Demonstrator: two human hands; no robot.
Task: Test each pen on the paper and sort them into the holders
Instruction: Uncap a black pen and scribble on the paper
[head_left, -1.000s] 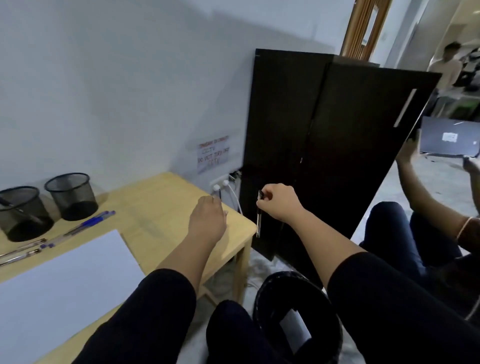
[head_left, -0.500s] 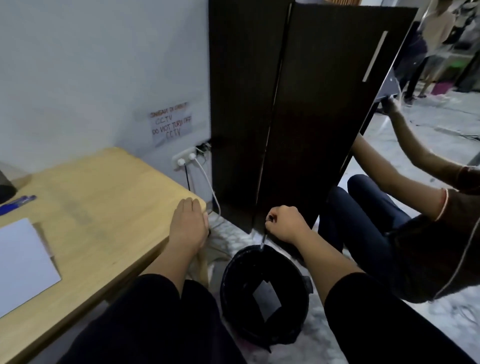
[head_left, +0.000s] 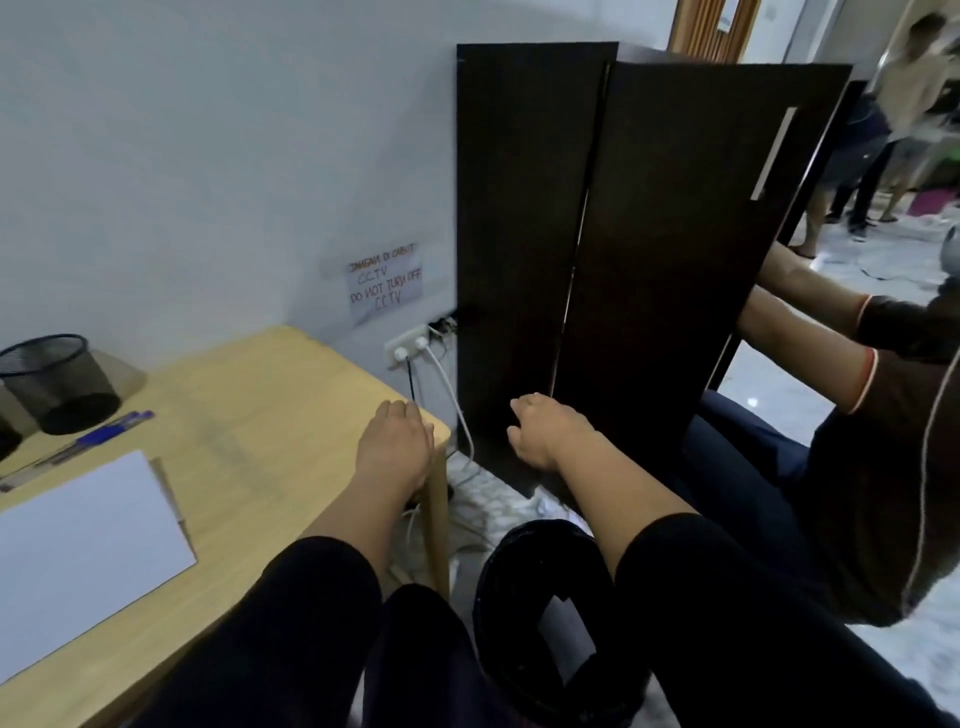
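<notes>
While the right hand (head_left: 545, 434) hangs over the floor beyond the tabletop (head_left: 291, 415), above the black bin (head_left: 524, 613), its fingers curl loosely around nothing I can see: an empty, half-closed grip. The left hand (head_left: 397, 447) rests palm down on the tabletop's corner, also holding nothing. Blue pens (head_left: 104, 428) lie well to the left, between the white paper (head_left: 88, 540) and the mesh holder (head_left: 57, 384); a second holder barely shows at the frame's edge. With both hands far from the pens, a hasty reach back could sweep them off or nudge the light holder over.
</notes>
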